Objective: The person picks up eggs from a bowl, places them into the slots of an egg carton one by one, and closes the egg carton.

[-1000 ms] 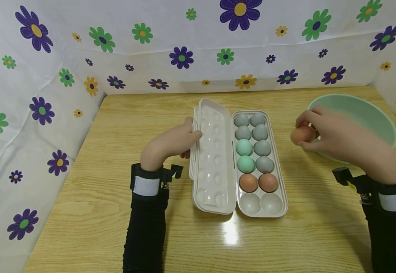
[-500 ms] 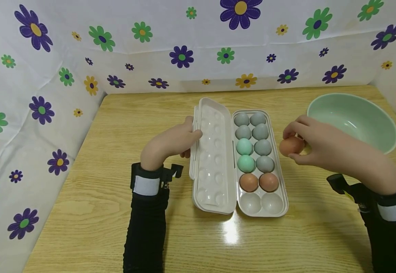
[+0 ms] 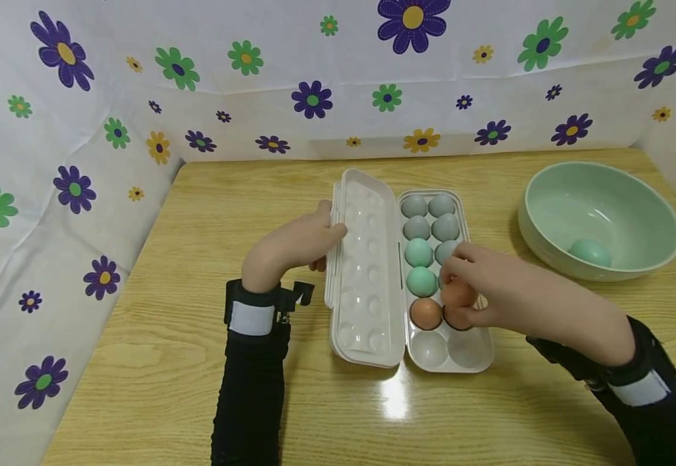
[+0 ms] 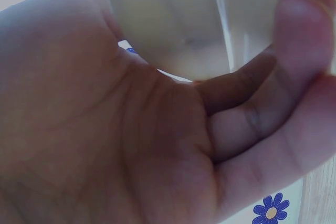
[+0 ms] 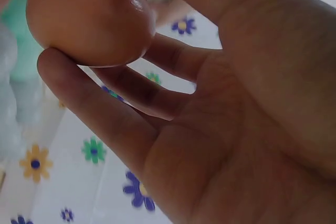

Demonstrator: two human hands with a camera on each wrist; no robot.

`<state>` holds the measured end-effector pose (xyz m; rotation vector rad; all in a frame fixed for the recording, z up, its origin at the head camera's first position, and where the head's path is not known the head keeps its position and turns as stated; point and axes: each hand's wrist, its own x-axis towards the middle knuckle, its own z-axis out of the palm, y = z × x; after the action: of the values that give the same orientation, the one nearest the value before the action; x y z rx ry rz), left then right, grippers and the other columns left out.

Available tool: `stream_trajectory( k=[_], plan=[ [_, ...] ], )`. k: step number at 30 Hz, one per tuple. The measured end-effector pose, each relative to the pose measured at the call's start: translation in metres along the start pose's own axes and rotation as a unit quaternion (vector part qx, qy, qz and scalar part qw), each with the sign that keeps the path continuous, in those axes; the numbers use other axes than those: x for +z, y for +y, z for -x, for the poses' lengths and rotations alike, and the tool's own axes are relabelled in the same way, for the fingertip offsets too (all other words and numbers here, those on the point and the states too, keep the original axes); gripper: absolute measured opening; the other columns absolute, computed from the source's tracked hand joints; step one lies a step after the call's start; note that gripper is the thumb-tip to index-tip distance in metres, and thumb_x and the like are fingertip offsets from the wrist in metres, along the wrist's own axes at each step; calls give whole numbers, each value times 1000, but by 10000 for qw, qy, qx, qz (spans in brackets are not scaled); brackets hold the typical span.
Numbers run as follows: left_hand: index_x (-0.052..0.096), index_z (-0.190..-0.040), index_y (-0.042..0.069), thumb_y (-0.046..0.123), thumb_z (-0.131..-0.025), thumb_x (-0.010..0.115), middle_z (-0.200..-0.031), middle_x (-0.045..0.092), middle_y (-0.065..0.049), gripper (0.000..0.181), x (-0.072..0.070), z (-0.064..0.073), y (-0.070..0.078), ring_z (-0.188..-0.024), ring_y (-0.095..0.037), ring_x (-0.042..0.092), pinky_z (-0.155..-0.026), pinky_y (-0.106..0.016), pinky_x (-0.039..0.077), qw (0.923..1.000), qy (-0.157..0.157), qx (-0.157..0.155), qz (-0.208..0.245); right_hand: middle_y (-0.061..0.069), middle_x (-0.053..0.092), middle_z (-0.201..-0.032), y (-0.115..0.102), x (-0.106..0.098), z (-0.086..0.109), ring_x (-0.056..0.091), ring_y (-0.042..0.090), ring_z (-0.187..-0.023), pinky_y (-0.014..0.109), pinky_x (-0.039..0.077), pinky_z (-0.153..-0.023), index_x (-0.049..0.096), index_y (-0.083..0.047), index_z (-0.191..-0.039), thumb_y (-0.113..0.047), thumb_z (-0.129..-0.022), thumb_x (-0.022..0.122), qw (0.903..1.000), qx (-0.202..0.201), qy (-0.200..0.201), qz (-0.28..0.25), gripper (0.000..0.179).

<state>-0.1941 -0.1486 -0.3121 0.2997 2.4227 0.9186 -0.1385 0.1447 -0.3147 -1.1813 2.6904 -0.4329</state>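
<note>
In the head view my right hand (image 3: 495, 285) pinches a brown egg (image 5: 89, 19) between thumb and fingers, above the near right part of the egg carton (image 3: 480, 362). Rows of grey eggs (image 3: 416, 228), two mint eggs (image 3: 421, 281) and two brown eggs (image 3: 425, 314) sit in its cups; my hand partly covers the right-hand ones. The two nearest cups hold no egg. My left hand (image 3: 294, 243) grips the outer edge of the carton's raised lid (image 3: 367, 272), thumb on the inner side. The left wrist view shows its fingers curled by the lid (image 4: 168, 30).
A pale green bowl (image 3: 553, 194) stands at the right back of the wooden table (image 3: 157, 336), with a mint egg (image 3: 590, 252) inside. Flower-patterned cloth (image 3: 244, 123) hangs behind and at the sides.
My right hand has carried the brown egg leftward from beside the bowl to over the carton. The mint egg in the bowl has come into sight. My left hand stays on the lid.
</note>
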Motion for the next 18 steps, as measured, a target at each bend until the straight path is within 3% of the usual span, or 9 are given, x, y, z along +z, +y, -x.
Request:
stream_trajectory(
  k=[5, 11, 18],
  plan=[
    [25, -129, -2, 25, -96, 30, -72, 52, -14, 43, 0, -1, 0, -52, -21, 48, -51, -27, 41, 10000, 9, 4, 13, -8, 47, -86, -13, 15, -6, 44, 6, -71, 19, 40, -60, 59, -20, -93, -12, -73, 76, 9991, -368, -181, 64, 27],
    [25, -129, -2, 26, -96, 30, -71, 52, -14, 44, -1, -1, 0, -52, -21, 48, -51, -27, 41, 10000, 11, -17, -17, -9, 46, -83, -23, 27, -8, 42, 6, -72, 19, 39, -63, 58, -18, -94, -8, -72, 76, 9965, -788, -279, -4, 31],
    [26, -129, -2, 25, -96, 30, -69, 50, -9, 43, 0, -1, 0, -53, -21, 48, -52, -29, 42, 10000, 16, -13, -16, -10, 48, -82, -30, 39, -10, 40, 2, -66, 15, 37, -57, 56, -20, -83, -10, -77, 69, 9961, -825, -304, -80, 18]
  ],
)
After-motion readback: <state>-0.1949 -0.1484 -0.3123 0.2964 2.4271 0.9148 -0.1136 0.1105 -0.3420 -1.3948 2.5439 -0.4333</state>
